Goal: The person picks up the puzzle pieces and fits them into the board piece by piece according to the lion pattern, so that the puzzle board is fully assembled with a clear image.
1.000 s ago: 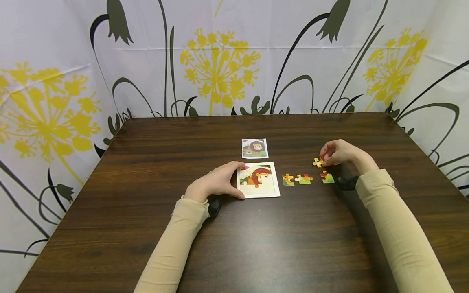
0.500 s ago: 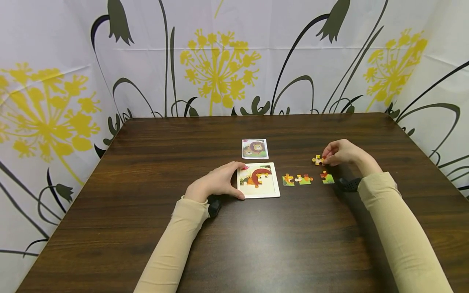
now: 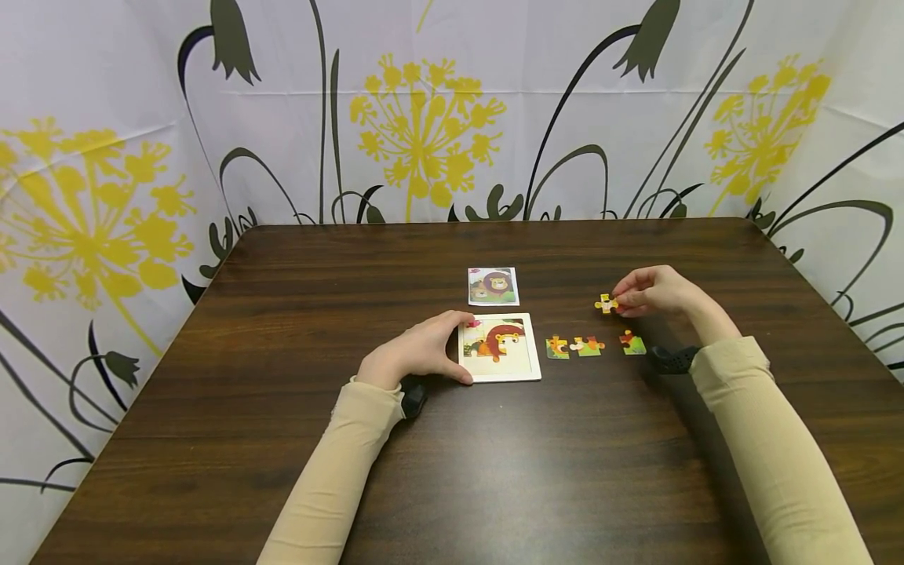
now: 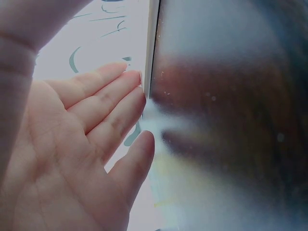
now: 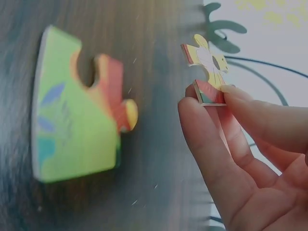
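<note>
My left hand (image 3: 417, 349) spans the left side of a pale puzzle tray (image 3: 526, 369), its thumb and index finger touching two corners. A partly assembled lion picture (image 3: 497, 341) lies inside the tray. In the left wrist view, the left hand's fingers (image 4: 115, 120) are fairly straight along the tray's edge. My right hand (image 3: 657, 292) pinches a mostly yellow jigsaw piece (image 5: 207, 57) between thumb and fingertips, above the table right of the tray. Below that hand lies a green and red jigsaw piece (image 3: 632, 344), large and blurred in the right wrist view.
Two loose jigsaw pieces, an orange-green one (image 3: 557, 348) and a multicoloured one (image 3: 588, 346), lie between the tray and the green and red piece. A lion picture card (image 3: 493, 286) lies behind the tray. The dark wooden table (image 3: 318, 275) meets a flower-printed curtain (image 3: 282, 118).
My right hand has lifted slightly and shifted a little left with the yellow jigsaw piece, which has turned in the fingers. The left hand and the tray stay in place.
</note>
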`<state>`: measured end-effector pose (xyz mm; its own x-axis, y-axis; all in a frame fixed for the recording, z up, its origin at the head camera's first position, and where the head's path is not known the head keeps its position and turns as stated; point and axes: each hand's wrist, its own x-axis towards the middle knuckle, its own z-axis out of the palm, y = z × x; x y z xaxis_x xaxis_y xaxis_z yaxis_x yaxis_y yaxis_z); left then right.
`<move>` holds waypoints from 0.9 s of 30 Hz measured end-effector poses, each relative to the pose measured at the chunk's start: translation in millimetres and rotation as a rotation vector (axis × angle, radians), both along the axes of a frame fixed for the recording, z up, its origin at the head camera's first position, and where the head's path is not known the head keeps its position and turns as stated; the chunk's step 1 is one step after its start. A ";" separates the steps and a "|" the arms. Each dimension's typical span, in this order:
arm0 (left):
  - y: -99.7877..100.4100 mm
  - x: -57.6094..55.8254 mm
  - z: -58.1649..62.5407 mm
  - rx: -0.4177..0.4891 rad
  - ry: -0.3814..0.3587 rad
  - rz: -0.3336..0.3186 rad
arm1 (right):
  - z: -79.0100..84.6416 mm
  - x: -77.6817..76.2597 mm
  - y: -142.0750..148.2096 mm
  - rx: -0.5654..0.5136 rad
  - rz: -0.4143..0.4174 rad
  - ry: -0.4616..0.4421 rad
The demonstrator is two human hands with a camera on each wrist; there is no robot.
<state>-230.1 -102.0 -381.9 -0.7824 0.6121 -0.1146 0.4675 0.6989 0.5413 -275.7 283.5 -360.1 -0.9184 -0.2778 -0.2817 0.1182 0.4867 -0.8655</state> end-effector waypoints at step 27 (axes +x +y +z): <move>-0.4 1.6 2.2 -0.006 0.025 -0.004 | 14.9 19.2 -84.0 -0.073 0.100 -0.049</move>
